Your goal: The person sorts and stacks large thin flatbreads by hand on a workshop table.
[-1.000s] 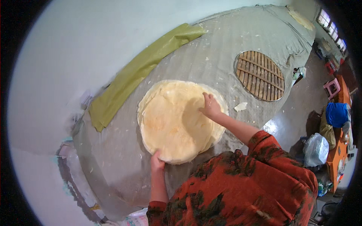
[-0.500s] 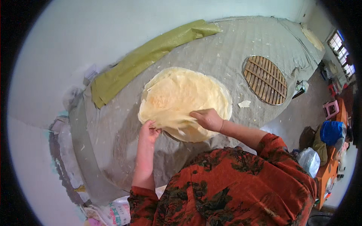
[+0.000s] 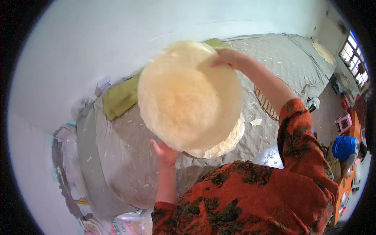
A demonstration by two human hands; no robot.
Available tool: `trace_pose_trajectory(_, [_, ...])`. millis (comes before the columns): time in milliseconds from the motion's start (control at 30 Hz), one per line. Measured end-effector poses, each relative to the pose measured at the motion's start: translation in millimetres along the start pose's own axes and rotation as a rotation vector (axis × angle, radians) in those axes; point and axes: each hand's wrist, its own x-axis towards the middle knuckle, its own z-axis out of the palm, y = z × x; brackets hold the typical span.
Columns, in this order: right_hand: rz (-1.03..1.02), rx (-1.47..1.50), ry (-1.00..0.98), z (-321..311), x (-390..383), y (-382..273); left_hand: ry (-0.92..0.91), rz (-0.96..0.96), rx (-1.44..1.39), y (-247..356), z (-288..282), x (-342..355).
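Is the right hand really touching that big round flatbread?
Touching. The head view shows the right hand gripping the big round flatbread at its upper right edge, fingertips overlapping its pale face.

- On the bag (image 3: 135,227), at the lower edge: pink printed marks (image 3: 116,228), partly cut off.
- Beside them, on same bag: small grey characters (image 3: 124,228), turned sideways.

Setting: an indoor room, either a home or a small food workshop; the view did not settle which.
Grey-covered platform (image 3: 131,156): was broad and strewn with pale flakes (image 3: 256,122).
Round pale sheets (image 3: 230,141): lay piled there, resembling flatbread.
White wall (image 3: 90,51): showed rough patches low down.
Window (image 3: 353,57): was divided into bright panes.
Orange furniture (image 3: 355,125): stood beside a pink stool (image 3: 343,118).
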Motion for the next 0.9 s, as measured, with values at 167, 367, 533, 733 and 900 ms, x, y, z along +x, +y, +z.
trace_pose_trajectory(167, [0.323, 0.299, -0.040, 4.4, 13.2, 223.1, 0.057, 0.039, 0.123, -27.5, -16.2, 23.7])
trace_pose_trajectory(367, [0.317, -0.148, 0.283, 39.2, -19.4, 279.9, 0.372, -0.016, 0.579, -51.6, -41.0, 32.7])
trace_pose_trajectory(533, [-0.449, -0.669, 0.446, 91.6, -87.1, 202.6, 0.030, 0.296, 1.645, -42.1, -52.6, 29.2])
trace_pose_trajectory(733, [-0.590, -0.851, -0.186, 171.9, -146.8, 213.5, 0.461, 0.041, 0.546, -47.6, -32.1, 51.7])
trace_pose_trajectory(900, [-0.544, -0.999, -0.086, 173.9, -128.1, 212.4, 0.355, 0.009, 0.327, -41.3, -27.5, 47.8])
